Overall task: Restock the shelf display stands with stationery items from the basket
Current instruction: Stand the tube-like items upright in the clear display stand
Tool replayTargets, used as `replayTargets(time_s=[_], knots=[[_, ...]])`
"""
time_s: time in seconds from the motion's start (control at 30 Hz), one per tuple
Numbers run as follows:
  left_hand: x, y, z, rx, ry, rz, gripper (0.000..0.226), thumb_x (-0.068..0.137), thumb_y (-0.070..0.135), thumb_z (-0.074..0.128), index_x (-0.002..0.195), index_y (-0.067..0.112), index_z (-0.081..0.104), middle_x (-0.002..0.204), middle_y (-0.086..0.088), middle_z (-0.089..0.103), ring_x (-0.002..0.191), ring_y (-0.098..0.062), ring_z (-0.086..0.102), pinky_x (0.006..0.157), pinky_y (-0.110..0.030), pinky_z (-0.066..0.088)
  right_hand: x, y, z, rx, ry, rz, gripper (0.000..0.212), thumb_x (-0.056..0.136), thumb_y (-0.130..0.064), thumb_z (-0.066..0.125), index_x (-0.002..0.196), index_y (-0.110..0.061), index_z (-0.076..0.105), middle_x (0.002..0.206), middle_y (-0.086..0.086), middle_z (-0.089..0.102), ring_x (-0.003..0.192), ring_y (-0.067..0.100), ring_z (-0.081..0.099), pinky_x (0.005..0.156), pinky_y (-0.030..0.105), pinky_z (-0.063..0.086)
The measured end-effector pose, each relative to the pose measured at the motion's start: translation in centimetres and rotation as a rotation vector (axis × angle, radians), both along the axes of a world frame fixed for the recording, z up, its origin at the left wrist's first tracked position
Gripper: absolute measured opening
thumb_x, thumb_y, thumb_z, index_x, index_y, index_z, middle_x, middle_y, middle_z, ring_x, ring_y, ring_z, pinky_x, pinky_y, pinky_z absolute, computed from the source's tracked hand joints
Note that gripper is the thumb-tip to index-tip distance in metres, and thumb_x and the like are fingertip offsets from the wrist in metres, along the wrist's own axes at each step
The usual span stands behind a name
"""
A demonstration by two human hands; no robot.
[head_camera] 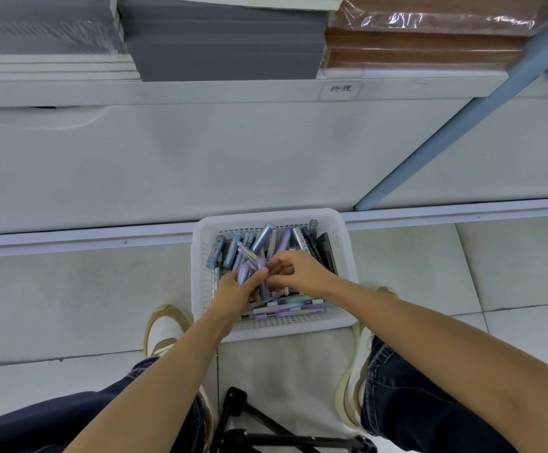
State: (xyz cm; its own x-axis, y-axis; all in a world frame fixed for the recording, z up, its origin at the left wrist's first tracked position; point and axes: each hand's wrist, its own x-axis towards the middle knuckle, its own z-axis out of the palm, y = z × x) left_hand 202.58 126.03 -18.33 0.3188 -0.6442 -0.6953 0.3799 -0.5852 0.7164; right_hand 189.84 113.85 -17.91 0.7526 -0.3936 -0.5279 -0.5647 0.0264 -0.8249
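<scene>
Restocking is looking barely begun: the white basket (pixel 298 331), sitting on the floor between the shoes (pixel 164 328), is heaped with pens (pixel 266 238). The left hand (pixel 235 291) is gripping a bunch of lilac pens (pixel 244 273) over the basket's middle. The right hand (pixel 302 269) is curling its fingers against that bunch; whether it is pinching one I cannot tell.

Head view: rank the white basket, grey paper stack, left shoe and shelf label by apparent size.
white basket and grey paper stack: alike; the frame crops the stack
left shoe, partly behind the arm
shelf label
</scene>
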Motion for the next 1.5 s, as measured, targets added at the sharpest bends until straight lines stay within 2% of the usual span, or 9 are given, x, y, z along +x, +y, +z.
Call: replayTargets(time_s=[0.17, 0.3, 0.5, 0.63, 0.77, 1.0, 1.17, 1.3, 1.5], knots=[[0.6, 0.0, -0.4, 0.039, -0.013, 0.104, 0.024, 0.091, 0.031, 0.065, 0.078, 0.011, 0.065, 0.054, 0.004, 0.065, 0.043, -0.004, 0.055, 0.038, -0.015, 0.04, -0.3, -1.4, -1.0, -0.441, 0.165, -0.12, 0.045, 0.088, -0.018, 0.068, 0.129, -0.016, 0.052, 0.092, -0.002, 0.061, 0.077, 0.011, 0.059, 0.076, 0.029, 0.05], [0.4, 0.1, -1.0, 0.026, 0.009, 0.08, 0.027, 0.091, 0.032, 0.066, 0.075, 0.01, 0.062, 0.059, -0.006, 0.064, 0.064, -0.025, 0.064, 0.043, -0.022, 0.041, -0.9, -1.0, -2.5, -0.627, 0.387, 0.078, 0.055, 0.084, -0.024, 0.073, 0.132, -0.015, 0.048, 0.125, 0.007, 0.045, 0.102, 0.024, 0.057, 0.086, 0.039, 0.05], [0.4, -0.1, -1.3, 0.039, -0.017, 0.071, 0.027, 0.088, 0.026, 0.071, 0.07, 0.01, 0.058, 0.052, -0.001, 0.057, 0.045, -0.013, 0.058, 0.041, -0.021, 0.043, -0.7, -1.4, -2.2, -0.59, 0.205, -0.001, 0.033, 0.079, -0.015, 0.077, 0.102, -0.014, 0.052, 0.109, 0.006, 0.056, 0.093, 0.02, 0.058, 0.077, 0.028, 0.045], [0.7, -0.4, -0.7, 0.035, -0.05, 0.032, 0.016, 0.085, 0.014, 0.071, 0.076, 0.005, 0.062, 0.056, -0.006, 0.06, 0.046, -0.013, 0.06, 0.045, -0.021, 0.049, -0.9, -2.5, -0.5, -0.437, 0.084, -0.115, 0.023, 0.084, -0.018, 0.072, 0.101, -0.015, 0.057, 0.095, 0.0, 0.063, 0.083, 0.012, 0.06, 0.073, 0.024, 0.049], [1.0, -1.6, 1.1, 0.027, -0.083, 0.109, 0.019, 0.085, 0.012, 0.069, 0.069, 0.005, 0.062, 0.051, -0.009, 0.059, 0.048, -0.021, 0.055, 0.047, -0.023, 0.046, 0.0, -4.2, 3.2, -0.212, -0.082, -0.335, 0.017, 0.085, -0.011, 0.072, 0.099, -0.003, 0.065, 0.088, 0.01, 0.066, 0.076, 0.019, 0.064, 0.078, 0.034, 0.057], [1.6, -4.5, 8.8, -0.272, -0.026, 0.364, 0.022, 0.086, 0.023, 0.072, 0.079, 0.003, 0.066, 0.08, -0.013, 0.068, 0.05, -0.015, 0.051, 0.059, -0.031, 0.044, 1.5, -4.5, 11.8, 0.04, -0.383, -0.44, 0.015, 0.084, 0.005, 0.068, 0.083, -0.003, 0.056, 0.08, 0.019, 0.066, 0.066, 0.017, 0.07, 0.067, 0.022, 0.057], [2.0, -5.8, 16.1, -0.49, -0.182, 0.337, 0.014, 0.087, 0.02, 0.072, 0.079, 0.011, 0.065, 0.052, 0.001, 0.059, 0.043, -0.011, 0.051, 0.044, -0.024, 0.038, 1.8, -3.7, 17.8, -0.066, -0.424, -0.239, 0.021, 0.082, 0.003, 0.071, 0.094, -0.004, 0.055, 0.089, 0.019, 0.066, 0.076, 0.026, 0.068, 0.074, 0.031, 0.057], [1.8, -5.8, 21.4, -0.61, -0.285, 0.277, 0.018, 0.086, 0.022, 0.072, 0.081, 0.014, 0.057, 0.053, 0.001, 0.057, 0.044, -0.01, 0.054, 0.043, -0.021, 0.041, 1.6, -3.4, 22.6, -0.154, -0.523, -0.206, 0.035, 0.084, 0.0, 0.07, 0.114, -0.013, 0.059, 0.084, 0.008, 0.07, 0.076, 0.019, 0.067, 0.079, 0.032, 0.056], [1.4, -5.2, 28.0, -0.699, -0.389, 0.155, 0.028, 0.086, 0.03, 0.07, 0.092, 0.007, 0.055, 0.057, -0.001, 0.06, 0.046, -0.008, 0.057, 0.045, -0.019, 0.045, 1.0, -2.7, 29.7, -0.305, -0.687, -0.345, 0.025, 0.082, -0.006, 0.073, 0.103, -0.015, 0.061, 0.089, 0.002, 0.07, 0.079, 0.016, 0.067, 0.073, 0.029, 0.054]])
